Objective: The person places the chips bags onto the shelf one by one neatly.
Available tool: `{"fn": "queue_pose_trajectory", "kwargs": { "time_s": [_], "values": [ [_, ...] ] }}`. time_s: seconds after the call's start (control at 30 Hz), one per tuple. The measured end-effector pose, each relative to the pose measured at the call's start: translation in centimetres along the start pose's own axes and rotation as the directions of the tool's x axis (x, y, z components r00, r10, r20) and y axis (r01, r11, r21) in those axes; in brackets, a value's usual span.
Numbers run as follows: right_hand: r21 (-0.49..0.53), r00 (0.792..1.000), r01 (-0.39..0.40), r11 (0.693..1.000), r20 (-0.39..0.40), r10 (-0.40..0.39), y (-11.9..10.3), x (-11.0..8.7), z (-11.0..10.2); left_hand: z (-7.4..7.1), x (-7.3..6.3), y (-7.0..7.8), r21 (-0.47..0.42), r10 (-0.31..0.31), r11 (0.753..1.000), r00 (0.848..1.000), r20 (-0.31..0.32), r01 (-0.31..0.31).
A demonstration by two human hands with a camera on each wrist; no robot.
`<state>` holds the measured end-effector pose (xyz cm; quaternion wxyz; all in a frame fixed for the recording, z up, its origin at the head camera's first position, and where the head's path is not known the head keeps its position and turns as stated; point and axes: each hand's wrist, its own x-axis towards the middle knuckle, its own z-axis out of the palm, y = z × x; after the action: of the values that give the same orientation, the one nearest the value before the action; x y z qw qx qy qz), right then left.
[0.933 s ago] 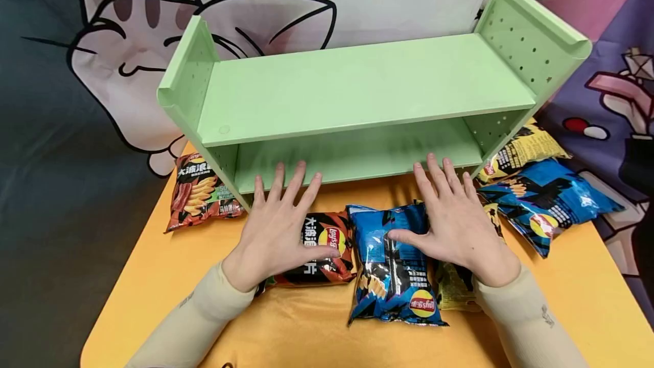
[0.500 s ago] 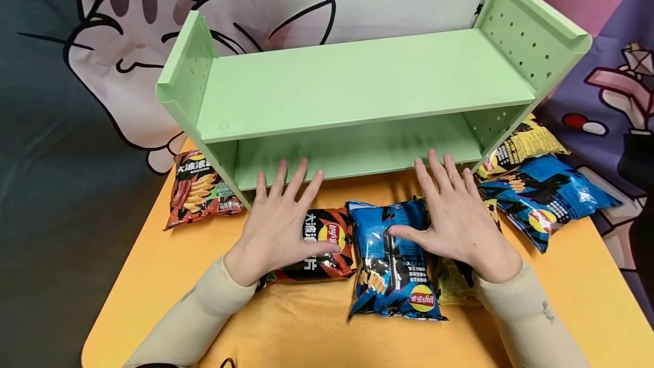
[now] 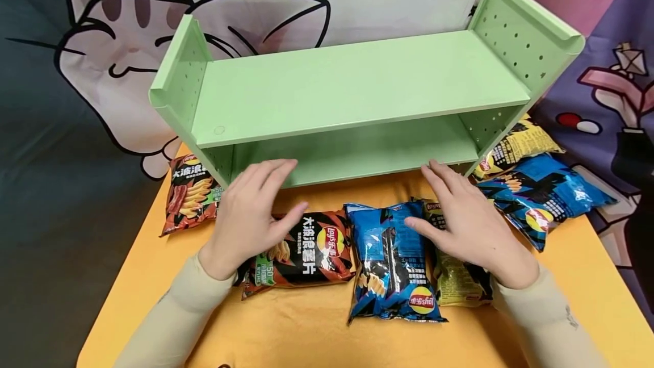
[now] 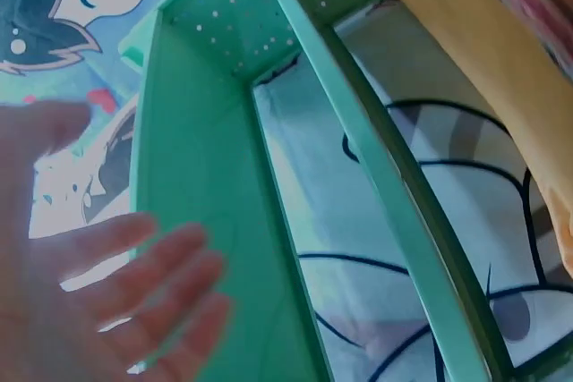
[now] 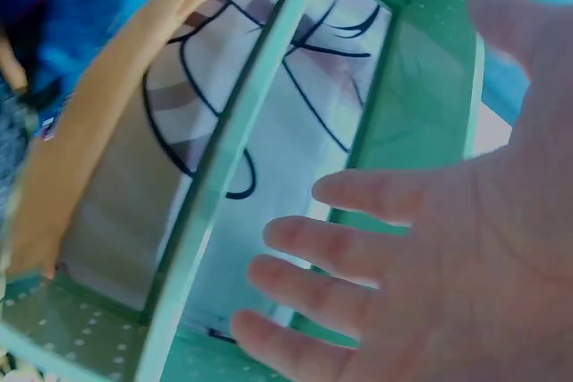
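- Step in hand, my judgement: none of the packets is taken up; both hands hover empty, poised between the packets and the shelf (image 3: 357, 90).
- Left hand (image 3: 250, 209): fingers slightly bent, thumb apart, holding nothing; above and beside the red-and-black packet (image 3: 306, 249).
- Right hand (image 3: 470, 220): fingers extended and loose, holding nothing; over part of the yellow-and-black packet (image 3: 462, 283). Whether either hand touches anything beneath, I cannot tell.
- Next move, as I judge: taking a packet would call for lowering a hand and curling fingers round its edge without crushing it.
- Red-and-black packet: on the table (image 3: 291, 328), in front of the shelf; long axis crosswise, logo end pointing right.
- Blue packet (image 3: 390, 266): between the hands, right of the red-and-black one; long axis running from person toward shelf, logo end nearest me.
- Yellow-and-black packet: just right of the blue; long axis likewise roughly toward the shelf.
- Shelf: behind the packets, upright, long axis crosswise and slightly skewed.
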<state>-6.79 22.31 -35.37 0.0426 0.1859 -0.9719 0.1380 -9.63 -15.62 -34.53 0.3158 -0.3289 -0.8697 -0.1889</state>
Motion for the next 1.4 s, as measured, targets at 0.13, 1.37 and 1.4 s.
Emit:
{"fn": "queue_pose_trajectory", "kwargs": {
  "time_s": [0.13, 1.37, 1.4],
  "values": [
    [0.012, 0.997, -0.001, 1.0, -0.071, 0.002, 1.2, -1.0, 0.3, -0.5, 0.4, -0.8, -0.067, 0.031, 0.996, 0.962, -0.272, -0.051],
    [0.091, 0.816, -0.567, 0.819, 0.199, 0.543, 8.1, -11.1, 4.5, 0.4, -0.9, -12.3, -0.724, -0.342, 0.688, 0.9, -0.27, 0.044],
    [0.092, 0.798, -0.585, 0.806, 0.247, 0.55, 8.3, -11.2, 4.5, 0.7, -1.2, -12.7, -0.708, -0.331, 0.704, 0.908, -0.256, 0.057]
  ]
}}
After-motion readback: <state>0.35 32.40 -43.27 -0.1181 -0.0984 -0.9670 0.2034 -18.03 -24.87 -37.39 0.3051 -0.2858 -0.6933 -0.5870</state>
